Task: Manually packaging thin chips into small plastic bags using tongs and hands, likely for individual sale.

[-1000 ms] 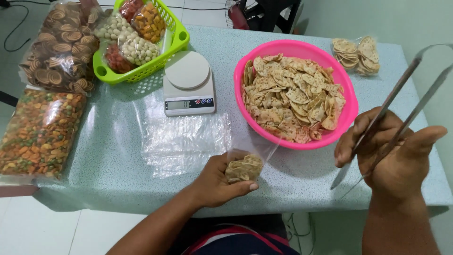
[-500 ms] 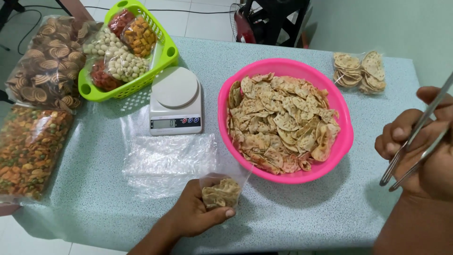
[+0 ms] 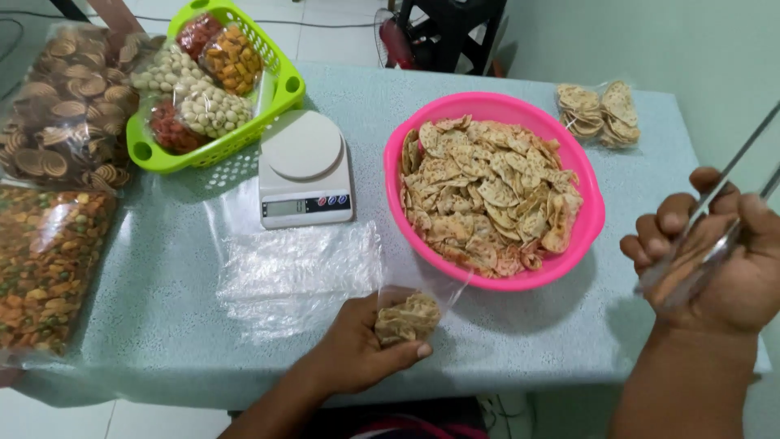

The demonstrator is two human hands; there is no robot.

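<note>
Left hand (image 3: 357,345) cups chip bag (image 3: 406,319); right hand (image 3: 715,260) apparently grips tongs (image 3: 731,195).

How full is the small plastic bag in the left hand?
Partly full: the small plastic bag has crackers only at its bottom, and its top is empty.

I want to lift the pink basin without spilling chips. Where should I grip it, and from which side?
Grip the pink basin by its rolled rim at two opposite points, coming from the near right side. The crackers are heaped inside, so it likely needs level lifting; the scale crowds its left.
</note>
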